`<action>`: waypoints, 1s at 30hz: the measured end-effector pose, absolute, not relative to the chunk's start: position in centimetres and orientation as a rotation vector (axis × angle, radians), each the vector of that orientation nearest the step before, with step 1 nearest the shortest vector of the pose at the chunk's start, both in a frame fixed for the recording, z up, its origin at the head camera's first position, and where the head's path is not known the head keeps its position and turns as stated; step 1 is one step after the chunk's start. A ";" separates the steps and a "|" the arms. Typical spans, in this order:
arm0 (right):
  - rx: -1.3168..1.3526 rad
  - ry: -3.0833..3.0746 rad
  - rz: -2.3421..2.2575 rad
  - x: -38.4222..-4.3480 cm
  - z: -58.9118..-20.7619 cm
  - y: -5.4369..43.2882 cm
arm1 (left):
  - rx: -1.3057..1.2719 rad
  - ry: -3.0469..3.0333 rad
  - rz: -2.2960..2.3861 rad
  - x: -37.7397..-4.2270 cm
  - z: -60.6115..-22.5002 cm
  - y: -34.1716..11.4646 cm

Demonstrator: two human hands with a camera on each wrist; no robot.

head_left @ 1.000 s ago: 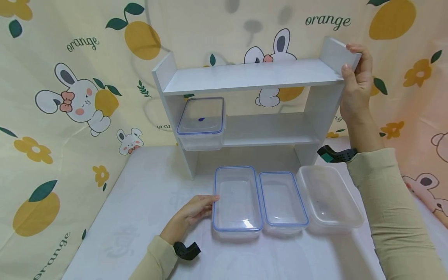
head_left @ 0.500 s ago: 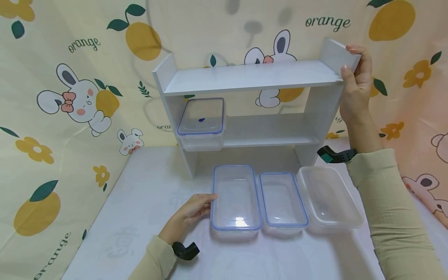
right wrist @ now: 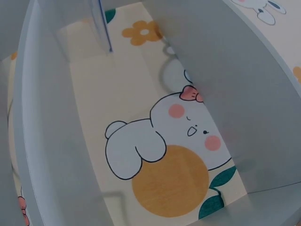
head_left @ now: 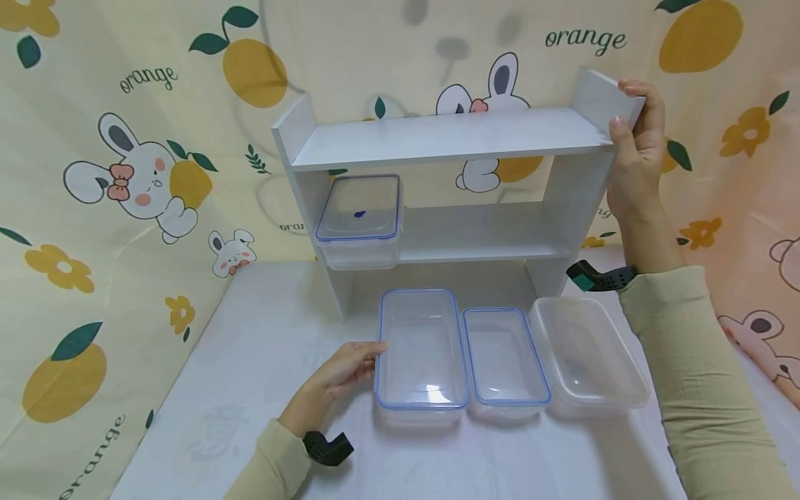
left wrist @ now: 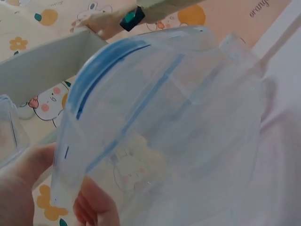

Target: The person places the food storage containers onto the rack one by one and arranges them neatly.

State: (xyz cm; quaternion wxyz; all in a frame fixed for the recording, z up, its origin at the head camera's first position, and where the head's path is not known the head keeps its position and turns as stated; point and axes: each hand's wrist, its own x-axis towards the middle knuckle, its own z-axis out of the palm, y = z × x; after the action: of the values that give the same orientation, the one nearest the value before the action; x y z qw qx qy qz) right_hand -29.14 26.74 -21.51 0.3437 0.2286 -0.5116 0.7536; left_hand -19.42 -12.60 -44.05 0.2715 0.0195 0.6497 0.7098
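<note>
My left hand [head_left: 342, 378] pinches the left rim of a large clear food container [head_left: 421, 351] with a blue-edged lid. Up close in the left wrist view, the thumb [left wrist: 35, 165] lies on one side of that rim and curled fingers on the other. My right hand [head_left: 639, 149] grips the upper right side panel of a white two-tier shelf [head_left: 450, 135], thumb at the front. The right wrist view looks into the shelf and shows no part of that hand. Another blue-edged container [head_left: 359, 219] stands at the left end of the middle shelf board.
Right of the held container stand a smaller blue-edged container [head_left: 506, 357] and a frosted container [head_left: 590, 354], close together on the white tablecloth [head_left: 237, 389]. A printed cloth [head_left: 375, 42] hangs behind the shelf. The right forearm [head_left: 700, 368] passes beside the frosted container.
The large container in my left hand has shifted slightly away from me, towards the shelf, and the left hand has moved with it. My right hand and the shelf have stayed still.
</note>
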 end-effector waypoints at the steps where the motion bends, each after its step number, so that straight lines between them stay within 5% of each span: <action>1: 0.595 -1.329 1.959 -29.2 -21.5 26.7 | 0.047 1.755 1.911 -19.4 -43.9 -12.5; 30: 0.587 -1.346 1.954 -29.1 -21.6 26.8 | 0.203 1.690 1.964 -18.7 -40.6 -11.9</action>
State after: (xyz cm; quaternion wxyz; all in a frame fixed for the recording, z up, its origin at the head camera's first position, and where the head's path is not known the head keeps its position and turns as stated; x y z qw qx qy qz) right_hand -29.11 26.82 -21.57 0.3416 0.2257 -0.5176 0.7513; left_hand -18.66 -11.94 -40.63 0.2678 0.0752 0.6265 0.7281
